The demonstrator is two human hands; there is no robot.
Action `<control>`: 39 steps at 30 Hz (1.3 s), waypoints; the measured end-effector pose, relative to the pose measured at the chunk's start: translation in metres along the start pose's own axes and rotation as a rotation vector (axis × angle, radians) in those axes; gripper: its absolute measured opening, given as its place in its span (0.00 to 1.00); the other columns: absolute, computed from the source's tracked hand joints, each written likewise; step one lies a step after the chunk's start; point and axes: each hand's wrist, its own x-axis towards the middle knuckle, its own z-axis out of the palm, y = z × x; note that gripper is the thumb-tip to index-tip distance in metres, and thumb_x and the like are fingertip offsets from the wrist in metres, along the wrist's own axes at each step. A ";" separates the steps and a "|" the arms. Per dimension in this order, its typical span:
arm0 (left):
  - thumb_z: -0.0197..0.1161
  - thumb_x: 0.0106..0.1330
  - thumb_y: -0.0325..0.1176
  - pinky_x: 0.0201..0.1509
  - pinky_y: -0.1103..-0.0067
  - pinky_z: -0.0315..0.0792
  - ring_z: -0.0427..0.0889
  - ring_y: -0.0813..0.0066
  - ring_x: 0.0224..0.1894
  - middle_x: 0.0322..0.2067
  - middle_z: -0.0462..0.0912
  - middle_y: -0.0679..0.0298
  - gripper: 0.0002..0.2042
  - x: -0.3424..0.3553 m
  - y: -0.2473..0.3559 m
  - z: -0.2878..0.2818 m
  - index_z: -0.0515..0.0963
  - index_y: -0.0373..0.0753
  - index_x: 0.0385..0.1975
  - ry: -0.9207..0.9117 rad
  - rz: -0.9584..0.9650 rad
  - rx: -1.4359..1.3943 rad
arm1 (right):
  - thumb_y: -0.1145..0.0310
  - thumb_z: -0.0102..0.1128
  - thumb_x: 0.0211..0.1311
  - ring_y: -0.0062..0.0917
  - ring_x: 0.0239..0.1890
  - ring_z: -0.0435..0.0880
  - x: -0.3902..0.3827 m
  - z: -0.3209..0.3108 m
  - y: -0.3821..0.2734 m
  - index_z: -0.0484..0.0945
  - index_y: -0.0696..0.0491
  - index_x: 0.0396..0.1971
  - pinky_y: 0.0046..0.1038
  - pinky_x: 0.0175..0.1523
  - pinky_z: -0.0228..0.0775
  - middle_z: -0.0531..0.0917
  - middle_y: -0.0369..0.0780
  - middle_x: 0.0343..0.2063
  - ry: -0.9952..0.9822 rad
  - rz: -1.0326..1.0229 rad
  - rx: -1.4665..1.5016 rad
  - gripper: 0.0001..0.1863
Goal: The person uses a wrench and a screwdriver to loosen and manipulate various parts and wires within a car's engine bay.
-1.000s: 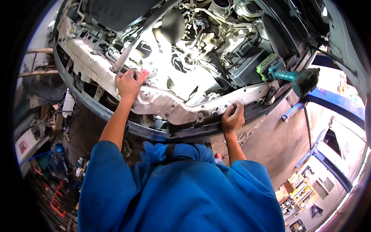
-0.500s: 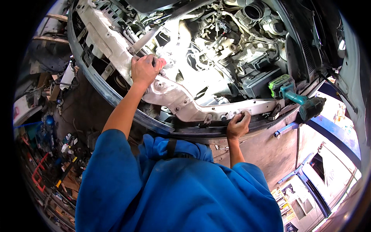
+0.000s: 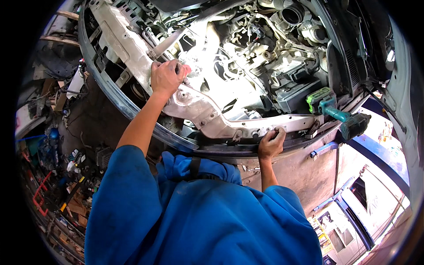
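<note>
My left hand (image 3: pixel 165 80) is curled at the pale metal front crossmember (image 3: pixel 128 48) of an open car engine bay, closed on a small red object (image 3: pixel 186 70) beside a bright glare. My right hand (image 3: pixel 271 143) is pinched at the crossmember's lower right section; what its fingertips hold, if anything, is too small to name. A teal cordless power tool (image 3: pixel 336 113), with a green and a black end, lies at the right end of the crossmember, up and right of my right hand. A black box (image 3: pixel 295 95) sits in the bay behind it.
The dark curved bumper edge (image 3: pixel 106 99) runs below the crossmember. At left are cluttered tools and parts (image 3: pixel 70 181) on the floor and loose panels (image 3: pixel 53 66). A blue lift arm (image 3: pixel 380 154) stands at right. The raised hood's side (image 3: pixel 399 79) rises at far right.
The view has shifted: compared with a second ago, the engine bay and both my hands appear further right, the left hand higher. Both hands stay at the same places on the crossmember.
</note>
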 end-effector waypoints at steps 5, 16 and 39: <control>0.53 0.61 0.44 0.54 0.69 0.63 0.77 0.58 0.38 0.35 0.84 0.57 0.17 -0.001 -0.003 0.002 0.82 0.41 0.40 -0.004 -0.012 -0.008 | 0.72 0.51 0.57 0.45 0.35 0.79 0.000 0.000 0.001 0.73 0.54 0.38 0.40 0.39 0.70 0.77 0.45 0.34 -0.011 -0.013 -0.008 0.09; 0.53 0.61 0.43 0.54 0.70 0.63 0.79 0.59 0.37 0.35 0.84 0.57 0.16 0.000 -0.005 0.003 0.82 0.41 0.38 0.026 0.007 -0.008 | 0.71 0.50 0.59 0.45 0.37 0.79 -0.002 0.003 0.005 0.72 0.54 0.41 0.39 0.41 0.71 0.78 0.46 0.36 -0.033 0.019 0.008 0.10; 0.55 0.61 0.42 0.53 0.68 0.62 0.81 0.66 0.34 0.26 0.82 0.59 0.12 -0.001 -0.013 0.011 0.79 0.40 0.29 0.140 0.066 -0.102 | 0.72 0.47 0.61 0.41 0.35 0.78 -0.001 0.004 0.004 0.72 0.57 0.40 0.35 0.43 0.70 0.76 0.46 0.34 -0.063 -0.022 0.018 0.09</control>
